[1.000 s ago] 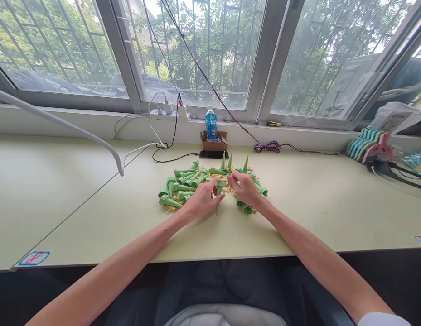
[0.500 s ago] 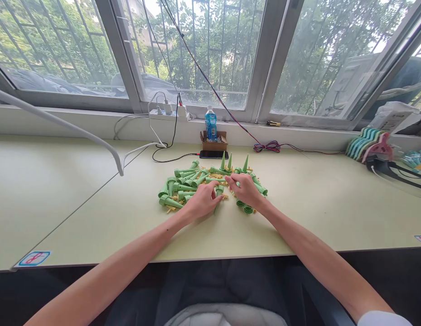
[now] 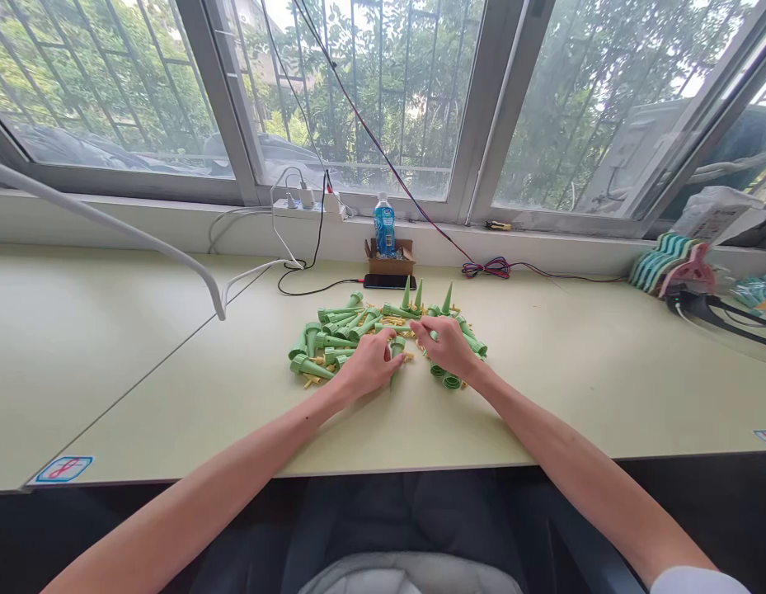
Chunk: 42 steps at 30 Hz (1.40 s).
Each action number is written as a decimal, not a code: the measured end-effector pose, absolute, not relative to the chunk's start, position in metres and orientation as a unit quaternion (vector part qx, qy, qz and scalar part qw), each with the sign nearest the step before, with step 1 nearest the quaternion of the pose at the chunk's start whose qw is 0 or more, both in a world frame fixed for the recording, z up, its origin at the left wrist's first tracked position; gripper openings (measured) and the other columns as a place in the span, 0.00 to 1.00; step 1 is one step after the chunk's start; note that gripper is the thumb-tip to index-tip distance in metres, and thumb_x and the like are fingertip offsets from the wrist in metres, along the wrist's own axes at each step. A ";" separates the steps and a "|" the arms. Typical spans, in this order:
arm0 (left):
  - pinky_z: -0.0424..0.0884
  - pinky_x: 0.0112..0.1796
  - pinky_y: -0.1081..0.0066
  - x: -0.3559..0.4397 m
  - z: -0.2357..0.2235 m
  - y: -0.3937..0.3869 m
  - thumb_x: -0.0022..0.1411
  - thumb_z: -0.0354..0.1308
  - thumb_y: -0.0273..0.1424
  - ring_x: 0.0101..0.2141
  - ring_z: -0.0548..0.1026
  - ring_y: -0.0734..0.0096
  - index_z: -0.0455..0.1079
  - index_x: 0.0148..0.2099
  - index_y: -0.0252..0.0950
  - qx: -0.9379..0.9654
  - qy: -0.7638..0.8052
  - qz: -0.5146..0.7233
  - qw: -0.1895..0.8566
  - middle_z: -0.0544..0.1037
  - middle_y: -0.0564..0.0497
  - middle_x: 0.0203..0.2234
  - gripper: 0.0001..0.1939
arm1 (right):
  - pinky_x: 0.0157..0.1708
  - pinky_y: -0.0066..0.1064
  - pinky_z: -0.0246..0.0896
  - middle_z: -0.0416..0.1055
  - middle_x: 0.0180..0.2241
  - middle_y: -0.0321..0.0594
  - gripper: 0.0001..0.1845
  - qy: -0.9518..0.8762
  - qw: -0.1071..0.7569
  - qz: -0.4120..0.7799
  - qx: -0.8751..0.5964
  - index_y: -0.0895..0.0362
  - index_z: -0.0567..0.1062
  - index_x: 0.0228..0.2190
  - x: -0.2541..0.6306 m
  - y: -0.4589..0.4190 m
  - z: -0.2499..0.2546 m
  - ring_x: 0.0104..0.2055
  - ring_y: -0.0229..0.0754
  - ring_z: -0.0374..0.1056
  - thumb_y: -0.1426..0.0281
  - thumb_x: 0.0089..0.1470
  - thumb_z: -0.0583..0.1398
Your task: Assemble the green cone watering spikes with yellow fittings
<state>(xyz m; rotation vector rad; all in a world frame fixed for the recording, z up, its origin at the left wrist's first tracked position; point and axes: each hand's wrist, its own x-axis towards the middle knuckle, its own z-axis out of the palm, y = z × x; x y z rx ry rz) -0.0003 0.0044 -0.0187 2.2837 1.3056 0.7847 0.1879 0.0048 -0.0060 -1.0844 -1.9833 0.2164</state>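
Note:
My left hand (image 3: pixel 371 363) is closed around a green plastic watering spike (image 3: pixel 396 350), whose ribbed cap faces up and whose point hangs downward. A small yellow valve piece (image 3: pixel 409 356) shows beside its cap. Just to the right, my right hand (image 3: pixel 445 338) is pinched above the pile, thumb and fingers together; what lies between them is too small to make out. Many green spikes (image 3: pixel 340 341) lie heaped to the left, mixed with yellow T-shaped pieces (image 3: pixel 312 380). More green spikes (image 3: pixel 451 381) lie under and beyond my right hand, and several stand point up (image 3: pixel 448 299) behind it.
Behind the pile, a phone (image 3: pixel 388 281) lies before a small cardboard box (image 3: pixel 391 262) with a blue-labelled bottle (image 3: pixel 384 224). A white curved bar (image 3: pixel 141 231) crosses the left side. Bundled wire (image 3: pixel 487 267), coloured hangers (image 3: pixel 670 262) and a black headset-like object (image 3: pixel 697 305) are rightward.
Hardly anything differs. Both hands keep their places over the pile, and the view has shifted very slightly.

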 end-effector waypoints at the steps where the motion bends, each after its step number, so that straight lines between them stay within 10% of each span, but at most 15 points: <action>1: 0.64 0.27 0.69 0.000 -0.018 0.004 0.60 0.57 0.38 0.24 0.70 0.67 0.68 0.49 0.35 0.815 0.467 0.280 0.196 0.72 0.54 0.21 0.17 | 0.28 0.28 0.53 0.68 0.19 0.35 0.24 -0.792 0.422 0.086 -0.433 0.56 0.60 0.18 0.188 0.005 -0.006 0.22 0.35 0.62 0.60 0.64 0.50; 12: 0.64 0.30 0.69 -0.001 -0.014 0.001 0.64 0.51 0.35 0.26 0.70 0.67 0.65 0.52 0.35 0.818 0.458 0.304 0.171 0.72 0.53 0.23 0.16 | 0.30 0.28 0.56 0.68 0.21 0.33 0.15 -0.783 0.437 0.104 -0.429 0.55 0.65 0.25 0.187 0.003 -0.005 0.23 0.36 0.62 0.63 0.63 0.53; 26: 0.65 0.31 0.70 -0.009 0.000 -0.002 0.53 0.48 0.18 0.26 0.68 0.75 0.73 0.41 0.39 0.923 0.346 0.167 0.029 0.67 0.47 0.49 0.18 | 0.32 0.28 0.58 0.70 0.24 0.34 0.09 -0.790 0.430 0.111 -0.424 0.56 0.69 0.29 0.187 0.003 -0.005 0.26 0.37 0.65 0.68 0.61 0.54; 42: 0.63 0.29 0.70 -0.008 0.000 -0.005 0.54 0.47 0.20 0.22 0.65 0.76 0.72 0.41 0.40 0.928 0.343 0.141 0.007 0.65 0.46 0.50 0.17 | 0.31 0.28 0.58 0.70 0.23 0.35 0.10 -0.794 0.421 0.106 -0.426 0.56 0.70 0.29 0.187 0.003 -0.007 0.26 0.37 0.65 0.68 0.60 0.54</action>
